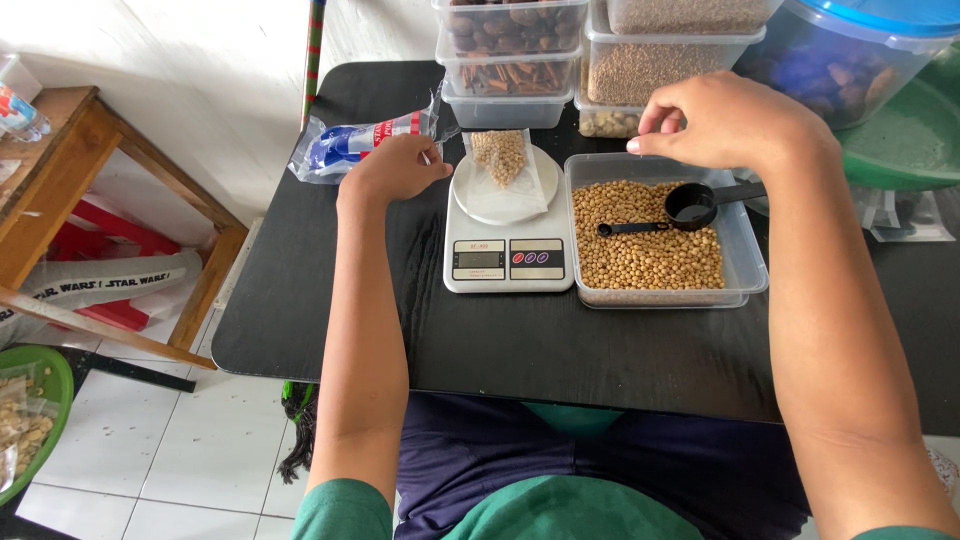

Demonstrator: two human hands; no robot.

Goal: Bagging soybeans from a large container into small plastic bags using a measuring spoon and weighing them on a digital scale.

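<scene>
one white kitchen scale (508, 238) sits mid black bench (330, 300), landmark. on its plate lies one clear small bag (505, 168) part filled with pale beans, likely placed there to read its weight. left hand (395, 168) just left of the scale, grip narrow, fingertips pinching the bag's edge, likely to steady it. right hand (725, 120) hovers right of and behind the scale, grip narrow, fingers pinched; whether it holds beans i cannot tell. one clear tub of beans (655, 235) touches the scale's right side, kept close. one black scoop (690, 207) rests in it. behind the scale: five stacked clear boxes (510, 70). left of it: one blue-red packet (360, 145).
</scene>
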